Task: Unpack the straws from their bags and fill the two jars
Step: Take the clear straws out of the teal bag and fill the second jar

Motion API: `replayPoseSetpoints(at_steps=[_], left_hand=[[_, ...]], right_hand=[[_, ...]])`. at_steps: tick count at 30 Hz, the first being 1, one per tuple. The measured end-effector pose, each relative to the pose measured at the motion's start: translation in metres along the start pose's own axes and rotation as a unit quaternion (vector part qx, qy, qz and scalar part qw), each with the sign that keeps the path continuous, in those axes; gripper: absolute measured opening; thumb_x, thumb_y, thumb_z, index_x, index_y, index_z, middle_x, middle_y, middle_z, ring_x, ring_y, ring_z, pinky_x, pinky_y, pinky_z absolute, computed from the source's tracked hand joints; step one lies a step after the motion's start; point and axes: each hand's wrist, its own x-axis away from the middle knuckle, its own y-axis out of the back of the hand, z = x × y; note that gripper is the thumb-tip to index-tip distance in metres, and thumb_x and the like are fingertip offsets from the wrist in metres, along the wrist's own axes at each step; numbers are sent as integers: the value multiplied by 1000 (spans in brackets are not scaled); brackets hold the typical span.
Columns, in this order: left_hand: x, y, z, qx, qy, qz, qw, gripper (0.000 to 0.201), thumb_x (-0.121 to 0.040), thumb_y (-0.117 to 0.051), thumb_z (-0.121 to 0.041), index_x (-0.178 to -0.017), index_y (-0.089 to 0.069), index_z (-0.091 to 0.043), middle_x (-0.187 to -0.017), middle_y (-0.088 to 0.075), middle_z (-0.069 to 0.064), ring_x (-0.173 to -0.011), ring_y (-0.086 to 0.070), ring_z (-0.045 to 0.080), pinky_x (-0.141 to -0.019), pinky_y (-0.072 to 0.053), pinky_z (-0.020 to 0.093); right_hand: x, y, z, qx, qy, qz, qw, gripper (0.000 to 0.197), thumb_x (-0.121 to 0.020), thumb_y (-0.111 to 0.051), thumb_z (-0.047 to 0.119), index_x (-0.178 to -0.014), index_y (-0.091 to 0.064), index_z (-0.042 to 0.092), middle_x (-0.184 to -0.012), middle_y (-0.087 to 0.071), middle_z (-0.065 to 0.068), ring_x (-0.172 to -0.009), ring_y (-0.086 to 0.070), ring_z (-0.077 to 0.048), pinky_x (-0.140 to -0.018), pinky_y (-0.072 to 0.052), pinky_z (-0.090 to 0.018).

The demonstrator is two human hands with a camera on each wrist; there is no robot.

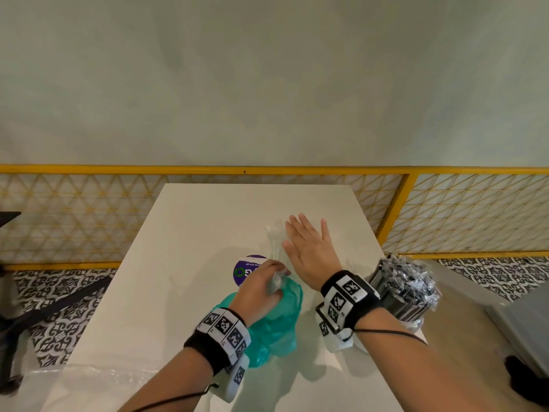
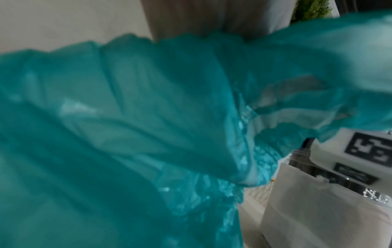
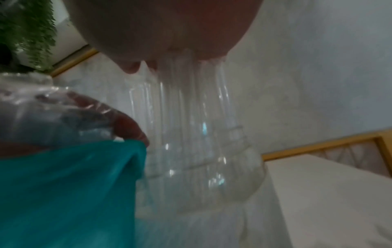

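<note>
Here, the white table carried everything, and you worked at its middle. Near its right edge stood a jar already packed with dark, foil-tipped straws. In front of you lay the teal bag, crumpled, with your left hand on top of it, fingers curled and pinching what looked like crinkled clear wrapping at its far end. Beyond that stood the clear jar with clear straws upright in it, and your right hand was spread flat, fingers straight, palm pressing down on the straw tops. I judged you were seating that bundle, so pressing straight down with an even palm was right; a slanted push could have tipped the jar or bent the straws. Your left hand would have served better steadying the jar's base than holding wrapping.
</note>
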Motion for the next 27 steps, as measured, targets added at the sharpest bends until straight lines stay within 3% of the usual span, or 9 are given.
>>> replayPoseSetpoints(at_steps=[3, 7, 12, 14, 16, 18, 21, 24, 27], left_hand=[[2, 7, 2, 7, -6, -23, 1000, 39, -73, -59, 5, -105, -63, -17, -108, -56, -12, -102, -52, 2, -90, -32, -1], [10, 23, 3, 116, 29, -96, 988, 43, -77, -59, 6, -87, -59, -35, -91, -67, -8, -86, -64, 6, -82, -47, 15], [14, 42, 0, 185, 68, -143, 970, 25, -84, -58, -2, -83, -61, -27, -83, -66, -1, -78, -64, 9, -70, -48, 21], [16, 46, -1, 204, 68, -156, 964, 22, -84, -59, -5, -82, -60, -27, -84, -66, 0, -80, -64, 12, -74, -48, 26], [17, 49, -4, 221, 60, -166, 959, 21, -83, -59, -9, -80, -59, -29, -84, -66, 1, -83, -63, 18, -81, -49, 33], [17, 49, -7, 233, 50, -174, 955, 21, -84, -59, -6, -82, -59, -26, -84, -66, 4, -83, -63, 21, -84, -49, 34], [21, 46, -14, 246, 44, -176, 952, 13, -85, -57, 3, -87, -58, -9, -83, -66, 5, -80, -63, 16, -79, -47, 26], [24, 51, -18, 262, 49, -185, 946, 21, -85, -56, 5, -84, -60, -16, -84, -68, 1, -83, -66, 16, -82, -49, 27], [24, 73, -30, 256, 23, -223, 940, 29, -84, -55, 8, -83, -61, -21, -86, -68, 1, -87, -67, 21, -87, -50, 33]], right_hand=[[9, 11, 1, -77, 23, -60, 995, 62, -95, -22, 48, -146, -26, 12, -156, -24, -3, -145, -17, -18, -120, -8, -42], [48, 2, 1, -270, -4, -212, 939, 47, -75, -47, -12, -114, -59, 12, -114, -56, 2, -108, -55, -14, -97, -45, -23], [85, -26, 5, -221, -37, -216, 950, 45, -65, -55, -15, -94, -66, 17, -103, -50, 9, -104, -46, -4, -94, -40, -17], [88, -30, 8, -239, -30, -159, 957, 39, -68, -61, -2, -100, -65, 19, -102, -49, 11, -98, -45, 1, -93, -40, -13], [89, -34, 13, -311, -53, 25, 949, 52, -68, -73, 20, -117, -57, 26, -105, -52, 17, -94, -48, 6, -90, -42, -17], [88, -40, 18, -405, -89, 184, 891, 79, -56, -85, 34, -126, -48, 32, -116, -58, 18, -105, -54, 3, -95, -44, -22], [80, -49, 31, -528, -131, 198, 815, 65, -64, -85, 11, -119, -55, 26, -109, -70, 14, -101, -63, 2, -90, -50, -21], [66, -57, 43, -359, -134, 163, 909, 37, -84, -64, 5, -120, -57, 11, -110, -66, 0, -93, -57, -6, -88, -50, -25], [54, -61, 50, -270, -118, 164, 941, 33, -90, -54, 11, -122, -53, 6, -120, -61, -12, -107, -59, -25, -90, -46, -29]])
